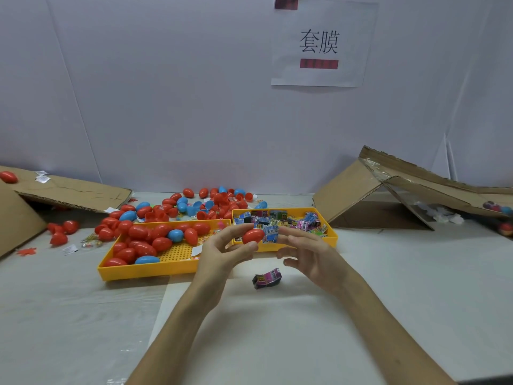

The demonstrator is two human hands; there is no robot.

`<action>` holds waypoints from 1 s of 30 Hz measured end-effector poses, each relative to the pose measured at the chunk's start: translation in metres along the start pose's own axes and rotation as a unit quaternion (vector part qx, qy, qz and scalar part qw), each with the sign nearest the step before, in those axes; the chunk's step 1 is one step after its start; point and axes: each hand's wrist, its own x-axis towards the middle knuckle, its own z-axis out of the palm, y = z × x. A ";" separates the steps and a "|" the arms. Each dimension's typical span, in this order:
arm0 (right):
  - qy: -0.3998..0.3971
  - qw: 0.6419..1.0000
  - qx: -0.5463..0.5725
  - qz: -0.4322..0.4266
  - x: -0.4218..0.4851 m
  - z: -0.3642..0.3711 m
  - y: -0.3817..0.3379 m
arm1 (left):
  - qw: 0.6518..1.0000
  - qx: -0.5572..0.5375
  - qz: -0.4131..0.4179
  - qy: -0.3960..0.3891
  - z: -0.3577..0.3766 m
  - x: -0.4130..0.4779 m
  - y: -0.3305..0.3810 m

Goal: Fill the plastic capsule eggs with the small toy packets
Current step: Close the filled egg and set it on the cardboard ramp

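Note:
My left hand (222, 252) pinches a red capsule egg (252, 236) between thumb and fingers, above the table's middle. My right hand (308, 251) holds a small blue toy packet (270, 234) right against the egg's right end. Below the hands a purple and black toy packet (267, 278) lies on the table. One yellow tray (144, 270) on the left holds several red and blue eggs. The other yellow tray (331, 234), behind my hands, holds several toy packets.
A heap of red and blue eggs (194, 205) lies behind the trays. Flattened cardboard (69, 190) leans at the left with a red egg (9, 177) on it. An open cardboard box (388, 198) lies on its side at the right. A paper sign (319, 43) hangs on the wall.

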 end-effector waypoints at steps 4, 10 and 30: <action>0.002 1.000 -0.031 0.003 0.000 0.001 0.001 | 0.999 0.041 0.030 0.008 0.002 -0.001 0.000; 0.011 0.999 -0.049 0.005 0.000 0.003 0.001 | 0.994 0.090 0.050 0.032 0.001 0.002 -0.005; 0.079 0.983 -0.144 -0.077 0.005 0.005 0.011 | 0.987 0.146 0.046 -0.046 0.003 0.002 -0.013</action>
